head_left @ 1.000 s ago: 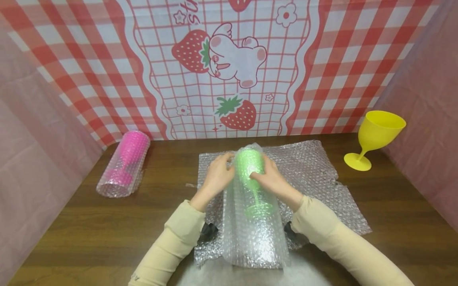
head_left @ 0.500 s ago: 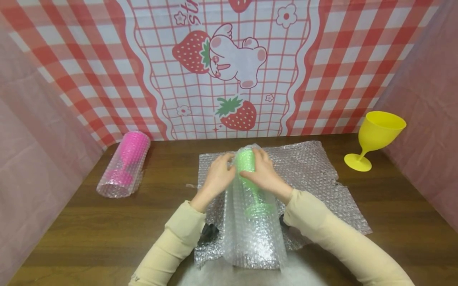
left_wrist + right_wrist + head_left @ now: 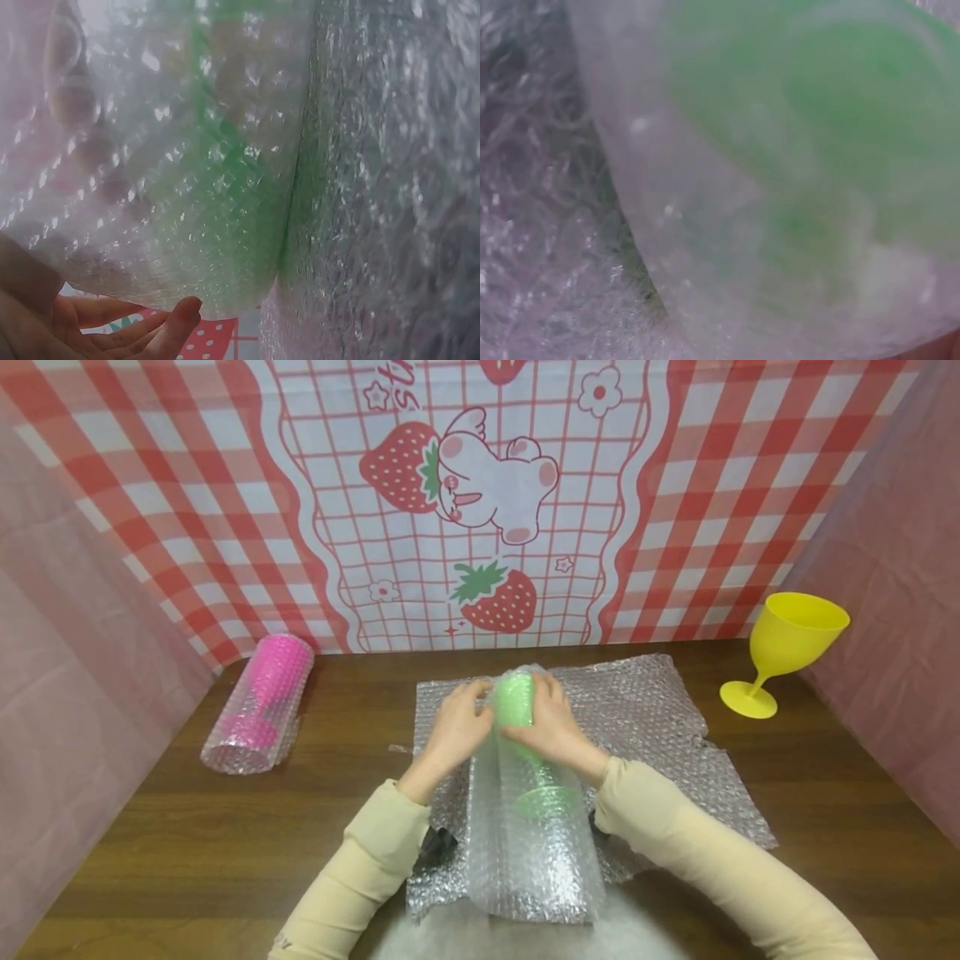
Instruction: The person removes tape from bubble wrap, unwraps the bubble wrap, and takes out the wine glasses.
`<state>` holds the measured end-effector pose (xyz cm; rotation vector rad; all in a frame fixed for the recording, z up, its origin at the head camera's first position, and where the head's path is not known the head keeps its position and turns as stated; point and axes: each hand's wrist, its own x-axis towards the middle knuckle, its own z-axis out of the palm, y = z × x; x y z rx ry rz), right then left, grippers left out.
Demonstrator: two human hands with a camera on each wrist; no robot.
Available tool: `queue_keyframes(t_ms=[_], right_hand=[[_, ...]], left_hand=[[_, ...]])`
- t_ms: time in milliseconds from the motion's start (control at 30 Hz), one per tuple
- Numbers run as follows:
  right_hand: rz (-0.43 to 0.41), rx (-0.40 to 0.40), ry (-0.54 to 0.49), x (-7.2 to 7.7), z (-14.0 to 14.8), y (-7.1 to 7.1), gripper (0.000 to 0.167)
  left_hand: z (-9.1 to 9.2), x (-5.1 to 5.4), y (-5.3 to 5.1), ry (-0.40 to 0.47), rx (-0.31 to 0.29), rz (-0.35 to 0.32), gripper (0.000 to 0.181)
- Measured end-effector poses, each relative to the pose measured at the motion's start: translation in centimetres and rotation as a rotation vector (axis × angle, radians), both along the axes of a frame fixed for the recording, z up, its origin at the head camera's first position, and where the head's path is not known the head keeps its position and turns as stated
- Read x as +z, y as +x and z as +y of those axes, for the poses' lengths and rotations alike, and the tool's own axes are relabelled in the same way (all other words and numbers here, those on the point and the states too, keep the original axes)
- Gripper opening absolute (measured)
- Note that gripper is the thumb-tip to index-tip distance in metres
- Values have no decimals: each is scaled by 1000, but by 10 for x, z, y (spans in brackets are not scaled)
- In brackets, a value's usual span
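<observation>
A green goblet (image 3: pixel 513 700) lies inside clear bubble wrap (image 3: pixel 551 868) in the head view, its rim pointing away from me. My right hand (image 3: pixel 551 722) grips the wrapped bowl, thumb on top and fingers along the far right side. At the left side of the roll, my left hand (image 3: pixel 459 727) has its thumb and curved forefinger on the wrap's edge; its other fingers are partly hidden. The left wrist view shows a thumb and fingers (image 3: pixel 120 330) by the wrap. Close up and blurred, the wrapped green bowl (image 3: pixel 870 97) fills the right wrist view.
Under the roll spreads a flat bubble wrap sheet (image 3: pixel 633 718) on the wooden table (image 3: pixel 150 860). A pink goblet (image 3: pixel 270 689) wrapped in bubble wrap lies at the left. At the right back stands an unwrapped yellow goblet (image 3: pixel 795 635). A checked cloth (image 3: pixel 712 510) hangs behind.
My right hand has shifted left over the green goblet's bowl, its thumb now nearer the roll's left side. The left hand has hardly moved.
</observation>
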<state>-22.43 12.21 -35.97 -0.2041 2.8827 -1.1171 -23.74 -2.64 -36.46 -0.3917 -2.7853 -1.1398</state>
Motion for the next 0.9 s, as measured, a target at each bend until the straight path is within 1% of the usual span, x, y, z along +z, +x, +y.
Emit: queue_keyframes(t_ms=[200, 300, 433, 700, 900], right_hand=[[-10, -17, -25, -2, 4, -3, 94], [-17, -22, -29, -2, 6, -3, 93], [-24, -25, -64, -2, 8, -3, 91], [-51, -11, -117, -1, 15, -4, 92], [-86, -4, -156, -1, 20, -4, 91]], left_hand=[[-2, 0, -1, -13, 1, 22, 41], [-3, 0, -2, -13, 5, 21, 40], [-4, 0, -3, -7, 10, 18, 41], [-7, 0, -5, 7, 13, 6, 41], [-8, -1, -6, 6, 10, 26, 40]])
